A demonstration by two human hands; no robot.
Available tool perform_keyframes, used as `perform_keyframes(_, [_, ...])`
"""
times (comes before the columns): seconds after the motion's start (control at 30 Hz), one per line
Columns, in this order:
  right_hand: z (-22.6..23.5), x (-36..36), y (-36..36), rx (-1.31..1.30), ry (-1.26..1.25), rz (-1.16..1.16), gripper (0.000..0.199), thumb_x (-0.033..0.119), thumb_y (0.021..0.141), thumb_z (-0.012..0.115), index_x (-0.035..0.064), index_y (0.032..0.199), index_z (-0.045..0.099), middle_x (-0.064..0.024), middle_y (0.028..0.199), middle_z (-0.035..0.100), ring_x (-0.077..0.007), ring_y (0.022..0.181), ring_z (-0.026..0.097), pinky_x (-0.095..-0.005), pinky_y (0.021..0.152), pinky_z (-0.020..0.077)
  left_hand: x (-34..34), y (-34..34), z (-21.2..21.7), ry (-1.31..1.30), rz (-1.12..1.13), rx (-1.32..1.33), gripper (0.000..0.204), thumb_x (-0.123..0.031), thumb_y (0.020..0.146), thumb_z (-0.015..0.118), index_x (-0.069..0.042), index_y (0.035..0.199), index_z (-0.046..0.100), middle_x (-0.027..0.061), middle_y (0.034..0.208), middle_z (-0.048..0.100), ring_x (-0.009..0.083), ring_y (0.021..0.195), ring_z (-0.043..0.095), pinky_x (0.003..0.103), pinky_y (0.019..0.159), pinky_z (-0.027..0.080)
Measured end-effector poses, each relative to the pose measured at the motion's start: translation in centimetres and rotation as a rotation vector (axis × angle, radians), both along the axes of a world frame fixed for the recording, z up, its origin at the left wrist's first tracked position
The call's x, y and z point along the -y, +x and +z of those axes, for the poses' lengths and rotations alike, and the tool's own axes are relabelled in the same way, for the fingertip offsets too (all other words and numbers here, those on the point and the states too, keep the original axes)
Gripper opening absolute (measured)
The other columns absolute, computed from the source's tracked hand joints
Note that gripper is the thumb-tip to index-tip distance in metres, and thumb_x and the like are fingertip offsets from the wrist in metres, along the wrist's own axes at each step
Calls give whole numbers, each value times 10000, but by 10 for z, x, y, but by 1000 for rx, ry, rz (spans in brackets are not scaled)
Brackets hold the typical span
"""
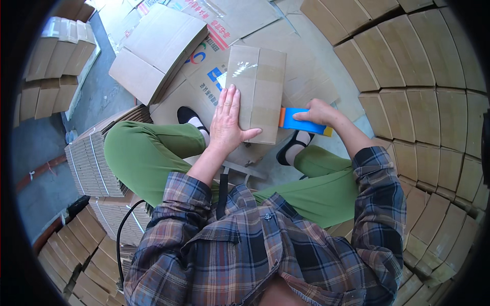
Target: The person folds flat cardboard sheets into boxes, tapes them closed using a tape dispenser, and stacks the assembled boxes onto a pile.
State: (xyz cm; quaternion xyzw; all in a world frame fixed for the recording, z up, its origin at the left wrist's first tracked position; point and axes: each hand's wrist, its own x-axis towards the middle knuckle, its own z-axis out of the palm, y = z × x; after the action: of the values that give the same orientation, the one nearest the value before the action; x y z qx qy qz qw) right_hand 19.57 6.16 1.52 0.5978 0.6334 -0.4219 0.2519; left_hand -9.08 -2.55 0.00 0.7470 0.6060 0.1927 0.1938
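A brown cardboard box (268,76) stands between my feet, with shiny clear tape on its upper left part. My left hand (228,120) lies flat against the box's left side, fingers stretched upward and thumb across its near end. In my right hand (316,115) is a blue tape dispenser (298,121) with an orange front end. That front end touches the right side of the box, and my fingers wrap round the dispenser's far end. A bit of yellow shows at its lower right.
Flattened cardboard sheets (306,84) cover the floor. A pile of folded cartons (158,46) lies at the upper left, and strapped bundles of flat cardboard (94,163) stand by my left knee. Stacked boxes (413,61) line the right side; more boxes (58,56) are at the far left.
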Motion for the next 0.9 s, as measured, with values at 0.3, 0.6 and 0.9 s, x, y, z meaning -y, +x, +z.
perform_keyframes(0.3, [-21, -3, -79, 268, 175, 326, 328, 192, 802, 556, 99, 1082, 701, -127, 1192, 644, -278, 1109, 617, -383, 908, 503, -1, -4, -18, -24, 142, 459, 1152, -484, 649, 790, 16, 1483, 172, 247, 1547, 138, 342, 1454, 113, 406, 1157, 217])
perform_keyframes(0.6, [5, -52, -75, 282, 472, 228, 239, 182, 811, 589, 70, 974, 724, -157, 1042, 692, -287, 1009, 663, -392, 838, 528, 31, 25, -35, -590, 544, 997, 541, -353, 912, 609, 37, 1255, 458, 214, 1176, 610, 278, 1091, 593, 372, 925, 461])
perform_keyframes(0.9, [-5, -101, -120, 206, 701, 561, 354, 406, 762, 721, 65, 857, 709, -124, 883, 703, -272, 851, 683, -386, 749, 524, 26, 57, -18, -1209, 553, 1515, 920, -688, 901, 376, 57, 1424, 248, 305, 1414, 356, 441, 1258, 445, 466, 890, 530])
